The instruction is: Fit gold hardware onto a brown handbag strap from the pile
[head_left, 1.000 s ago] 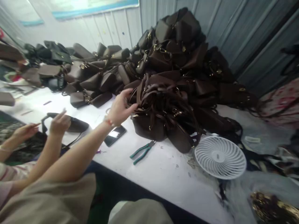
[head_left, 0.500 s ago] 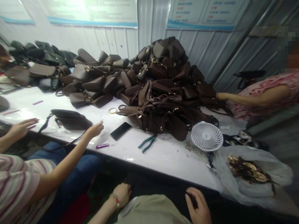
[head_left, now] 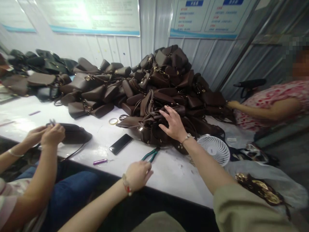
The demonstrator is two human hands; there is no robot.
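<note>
My right hand (head_left: 173,124) reaches over the near edge of a heap of dark brown handbags (head_left: 166,80), its fingers spread and holding nothing. Straps and handles bunch together around its fingertips; whether it touches them I cannot tell. Low over the table edge is my left hand (head_left: 138,175), thumb apart from its bent fingers, with nothing visible in it. Its fingertips are right by the handles of the green-handled pliers (head_left: 151,156); contact is unclear. A black phone (head_left: 120,144) lies to the left of the pliers.
At left, a co-worker's hands (head_left: 51,132) work at a dark bag (head_left: 76,133). A purple tube (head_left: 99,161) and a tape roll (head_left: 113,121) lie on the white table (head_left: 173,174). At right are a white fan (head_left: 213,149), a plastic bag with gold-coloured parts (head_left: 260,188) and another person's arm (head_left: 265,108).
Both my hands have come up from my lap: the right forward to the bags, the left toward the pliers. The left co-worker's hands have come together at the dark bag's strap end.
</note>
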